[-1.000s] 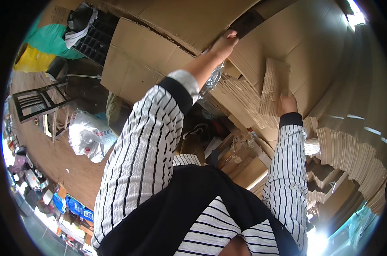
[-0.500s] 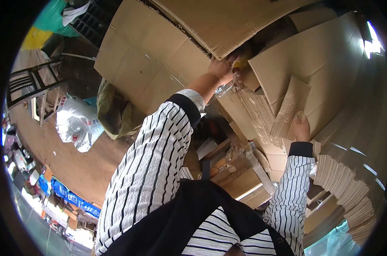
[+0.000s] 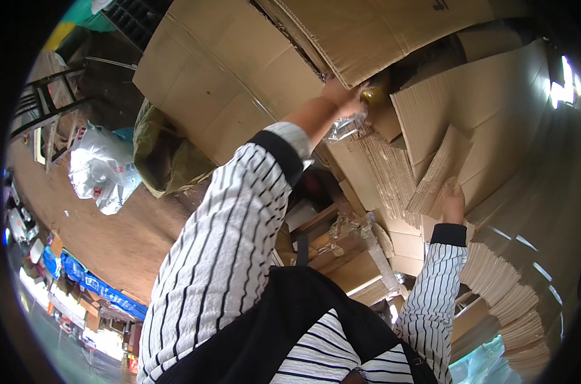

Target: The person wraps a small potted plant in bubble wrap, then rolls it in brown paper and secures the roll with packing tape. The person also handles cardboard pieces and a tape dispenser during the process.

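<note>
My left hand reaches up under the corner of a large cardboard sheet, and its fingertips are hidden there. Crumpled clear plastic lies just below that hand, with something yellow beside it. To the right, my right hand grips the lower end of a narrow cardboard strip, its thumb on the face of the strip. Behind the strip leans a broad cardboard panel. Between my hands stands a stack of cardboard with its layered edges showing.
Another flat cardboard sheet spreads at the upper left. Beside it on the floor are an olive sack and a white plastic bag. Layered cardboard fills the lower right. A wooden frame stands close in front of me.
My left hand has slid a little further under the sheet's corner. My right hand keeps hold of the strip, which leans slightly more to the right. The whole view has shifted slightly.
</note>
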Available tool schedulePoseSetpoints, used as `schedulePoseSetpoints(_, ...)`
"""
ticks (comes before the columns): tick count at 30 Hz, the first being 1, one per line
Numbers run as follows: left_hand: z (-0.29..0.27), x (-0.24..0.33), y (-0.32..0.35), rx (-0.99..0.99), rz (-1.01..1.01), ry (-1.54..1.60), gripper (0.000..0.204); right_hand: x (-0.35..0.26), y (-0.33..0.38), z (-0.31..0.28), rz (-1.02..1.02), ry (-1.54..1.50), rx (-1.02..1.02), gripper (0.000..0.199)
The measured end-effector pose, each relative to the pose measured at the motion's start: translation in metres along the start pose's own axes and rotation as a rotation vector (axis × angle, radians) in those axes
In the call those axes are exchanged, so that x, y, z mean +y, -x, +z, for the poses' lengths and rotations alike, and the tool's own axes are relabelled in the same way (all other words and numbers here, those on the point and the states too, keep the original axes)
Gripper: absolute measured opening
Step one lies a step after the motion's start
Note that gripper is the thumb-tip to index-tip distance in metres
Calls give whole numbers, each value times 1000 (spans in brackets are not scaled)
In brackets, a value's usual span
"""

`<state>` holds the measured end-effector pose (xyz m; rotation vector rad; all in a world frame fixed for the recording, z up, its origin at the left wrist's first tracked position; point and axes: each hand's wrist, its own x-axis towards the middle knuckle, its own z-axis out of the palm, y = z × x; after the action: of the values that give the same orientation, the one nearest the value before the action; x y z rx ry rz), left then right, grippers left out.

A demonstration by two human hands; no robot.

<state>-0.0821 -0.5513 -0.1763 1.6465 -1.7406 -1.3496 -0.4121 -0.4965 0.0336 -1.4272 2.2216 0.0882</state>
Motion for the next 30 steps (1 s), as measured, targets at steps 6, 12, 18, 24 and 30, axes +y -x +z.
schedulePoseSetpoints(6, -4, 21, 97, 160, 258, 142, 53, 36, 0, 4, -35, -39, 129, 34)
schedulePoseSetpoints(12, -10, 2, 143, 217, 181, 176, 50, -7, 8, -5, -29, 30, 1, 30)
schedulePoseSetpoints(18, -23, -6, 143, 117, 144, 175, 50, -5, 9, -5, -56, 52, 27, 30)
schedulePoseSetpoints(24, -29, 12, 96, 308, 269, 16, 57, -5, 10, -6, -28, 102, 42, 32)
schedulePoseSetpoints(30, -21, 31, 5, 175, 253, -179, 63, 3, 1, 2, -58, 42, 87, 34)
